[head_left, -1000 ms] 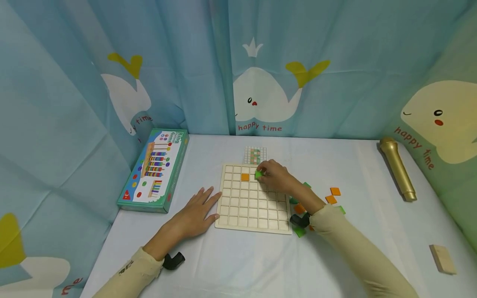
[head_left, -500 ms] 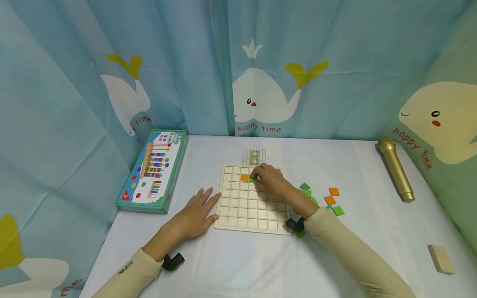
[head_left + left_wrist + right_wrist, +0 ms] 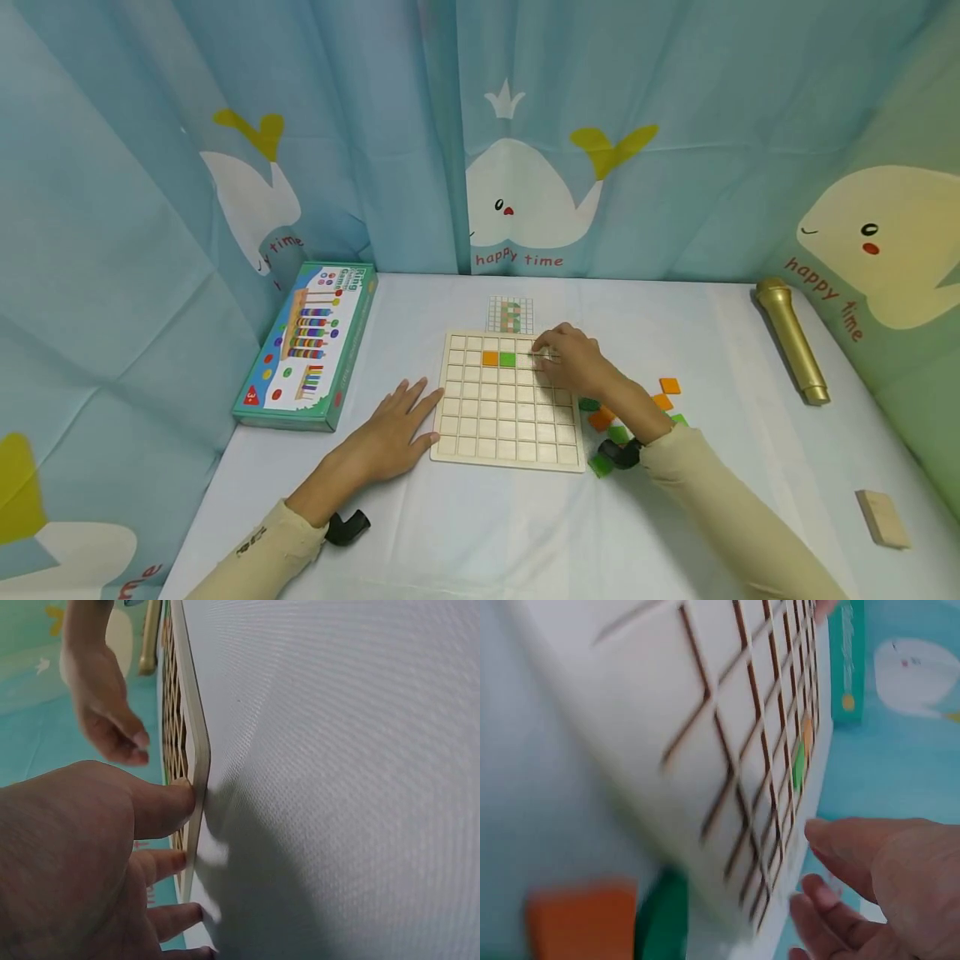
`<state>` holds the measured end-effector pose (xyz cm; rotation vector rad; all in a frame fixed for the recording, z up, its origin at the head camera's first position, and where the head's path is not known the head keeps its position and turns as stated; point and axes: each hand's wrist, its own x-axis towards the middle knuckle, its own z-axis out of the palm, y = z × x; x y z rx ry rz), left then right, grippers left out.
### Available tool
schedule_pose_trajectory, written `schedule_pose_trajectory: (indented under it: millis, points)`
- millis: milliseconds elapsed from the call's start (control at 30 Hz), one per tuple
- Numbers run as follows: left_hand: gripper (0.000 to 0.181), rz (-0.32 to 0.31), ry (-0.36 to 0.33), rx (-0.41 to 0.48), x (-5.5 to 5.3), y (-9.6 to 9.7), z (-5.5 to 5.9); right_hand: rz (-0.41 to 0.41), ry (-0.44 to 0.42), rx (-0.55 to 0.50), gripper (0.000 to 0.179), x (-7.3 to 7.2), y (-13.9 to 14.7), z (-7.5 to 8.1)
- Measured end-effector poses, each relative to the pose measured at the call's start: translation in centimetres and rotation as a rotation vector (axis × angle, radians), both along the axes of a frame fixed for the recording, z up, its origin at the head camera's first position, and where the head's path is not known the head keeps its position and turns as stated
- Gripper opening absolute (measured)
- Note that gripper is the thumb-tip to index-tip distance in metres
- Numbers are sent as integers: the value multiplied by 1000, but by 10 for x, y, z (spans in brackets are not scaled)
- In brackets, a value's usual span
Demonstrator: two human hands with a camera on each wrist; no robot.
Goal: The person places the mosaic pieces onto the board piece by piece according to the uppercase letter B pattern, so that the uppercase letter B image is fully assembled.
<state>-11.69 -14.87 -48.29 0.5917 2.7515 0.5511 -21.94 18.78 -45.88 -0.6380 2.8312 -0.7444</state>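
Note:
A square wooden grid board (image 3: 487,421) lies on the white table. Side by side in its upper rows sit an orange tile (image 3: 491,358) and a green tile (image 3: 507,360). My left hand (image 3: 395,433) rests flat on the table with spread fingers, thumb and fingertips touching the board's left edge, as the left wrist view also shows. Over the board's upper right part is my right hand (image 3: 573,360), its fingers loosely bent and apart from the thumb. In the right wrist view nothing sits between the right fingertips (image 3: 817,832).
A small printed pattern card (image 3: 511,315) lies behind the board. Loose tiles, among them an orange tile (image 3: 670,386) and a green tile (image 3: 600,465), lie to the right. Also about are a boxed game (image 3: 307,346), a gold microphone (image 3: 792,342) and a wooden block (image 3: 883,518).
My right hand set the green tile into the cell right of the orange one and let go, then moved right. The left hand has stayed in place.

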Motion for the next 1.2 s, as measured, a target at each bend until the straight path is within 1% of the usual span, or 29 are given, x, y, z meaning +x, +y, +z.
schedule_pose_trajectory:
  millis: [133, 267, 400, 467, 567, 700, 800, 900, 1033, 1100, 1200]
  points:
    - [66, -2, 6, -6, 0, 0, -1, -95, -89, 57, 25, 1, 29, 6]
    - [66, -3, 4, -4, 0, 0, -1, -192, -167, 123, 36, 4, 53, 12]
    - [66, -10, 7, 1, -1, -1, -2, -246, -232, 192, 46, 8, 72, 15]
    - [66, -10, 6, 1, -1, -1, -3, -255, -254, 211, 45, 7, 77, 13]
    - [66, -6, 1, 4, -1, -1, -3, -252, -250, 199, 38, 6, 81, 10]
    - [67, -10, -10, 12, -1, -1, -3, -233, -178, 125, 32, 5, 80, 4]
    - [67, -14, -15, 13, -1, -1, -2, -208, -121, 63, 28, 3, 79, 2]
    - [67, -13, -14, 7, -1, -1, -2, -197, -89, 36, 27, 0, 80, 0]
    - [66, -8, -6, 4, -1, -1, -2, -239, -97, 31, 30, -8, 82, -6]
    - [66, -9, -2, 4, 0, -1, -3, -268, -121, 28, 35, -12, 84, -8]
    - [66, -10, 5, 7, 0, -2, -4, -284, -179, 10, 43, -15, 84, -9]
